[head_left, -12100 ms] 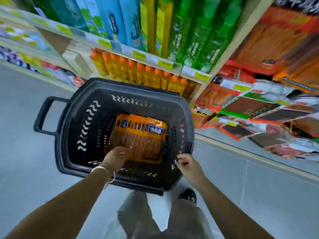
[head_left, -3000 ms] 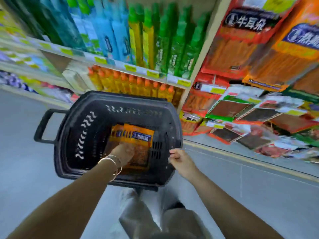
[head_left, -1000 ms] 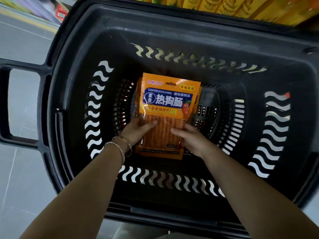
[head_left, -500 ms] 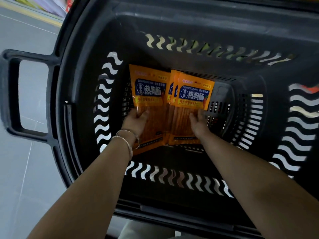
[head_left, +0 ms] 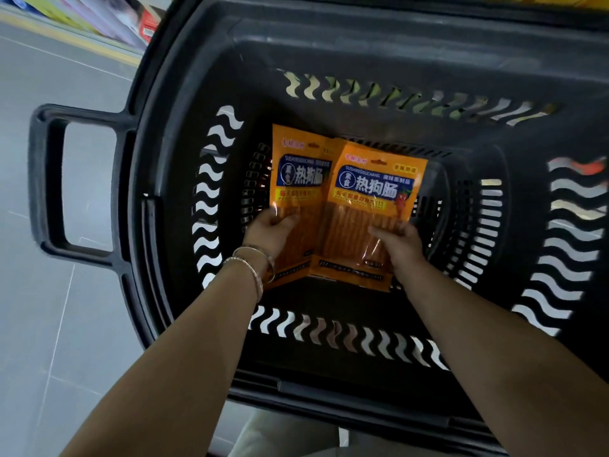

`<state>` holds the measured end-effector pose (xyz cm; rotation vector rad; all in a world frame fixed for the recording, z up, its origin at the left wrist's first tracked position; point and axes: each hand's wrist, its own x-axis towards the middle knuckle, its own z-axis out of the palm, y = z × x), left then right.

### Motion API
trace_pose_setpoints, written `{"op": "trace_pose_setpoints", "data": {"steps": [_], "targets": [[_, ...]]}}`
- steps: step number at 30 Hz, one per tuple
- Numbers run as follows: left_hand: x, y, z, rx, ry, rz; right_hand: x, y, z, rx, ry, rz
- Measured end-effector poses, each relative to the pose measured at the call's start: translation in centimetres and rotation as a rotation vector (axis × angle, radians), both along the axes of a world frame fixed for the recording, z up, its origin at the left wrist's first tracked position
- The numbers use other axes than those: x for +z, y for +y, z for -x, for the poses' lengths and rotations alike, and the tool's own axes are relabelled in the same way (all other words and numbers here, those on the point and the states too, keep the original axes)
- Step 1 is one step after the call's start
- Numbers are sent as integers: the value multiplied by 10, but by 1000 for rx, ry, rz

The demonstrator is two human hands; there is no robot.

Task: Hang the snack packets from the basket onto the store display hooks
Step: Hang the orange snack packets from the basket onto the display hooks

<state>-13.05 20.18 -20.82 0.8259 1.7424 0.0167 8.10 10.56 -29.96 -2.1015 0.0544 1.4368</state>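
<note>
Both hands down inside basket (head_left: 184,103). Left hand (head_left: 271,225) grips left packet (head_left: 301,173), thumb over its front low on the near-left side. Right hand (head_left: 400,240) grips right packet (head_left: 379,189), fingers across the clear lower window.

Head view, packets: two orange pouches side by side, low in the middle of the basket, tilted up toward the camera; right packet overlaps the right edge of the left one. More pouches may lie beneath; cannot tell, the basket interior is dark.

Handling (judged): thin glossy film, light, floppy, likely slick under the fingers. Contents look like thin sticks, so hard bending could snap them. A small hang slot shows in each header at the far edge. Best hold is the lower half or side seams, as now, leaving the header free for a hook.

Surface and room: basket is black plastic, deep, with wavy cut-outs in the walls; looped handle (head_left: 49,179) on the left. Grey tiled floor (head_left: 49,324) beyond it. Blurred shelf stock (head_left: 108,14) far left. Display hooks not in view.
</note>
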Motion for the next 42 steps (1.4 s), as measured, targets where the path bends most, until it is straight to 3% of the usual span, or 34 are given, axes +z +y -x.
{"op": "trace_pose_setpoints", "data": {"steps": [3,10,21,26,32,42], "targets": [[18,0,-4,-103,9,-5,36,-7,-11,-60,-19,-43],[98,-16,-11,-321,24,-131,160,-16,-21,177,-208,-307],[225,-69,-60,-384,-92,-475,321,-103,-75,353,-771,-514],[273,-117,-128,-397,-204,-673,366,-169,-132,186,-775,-620],[340,-176,-225,-305,-470,-769,431,-235,-211,91,-946,-728],[461,-167,-341,-328,-465,-1090,552,-252,-339,-35,-1289,-869]]}}
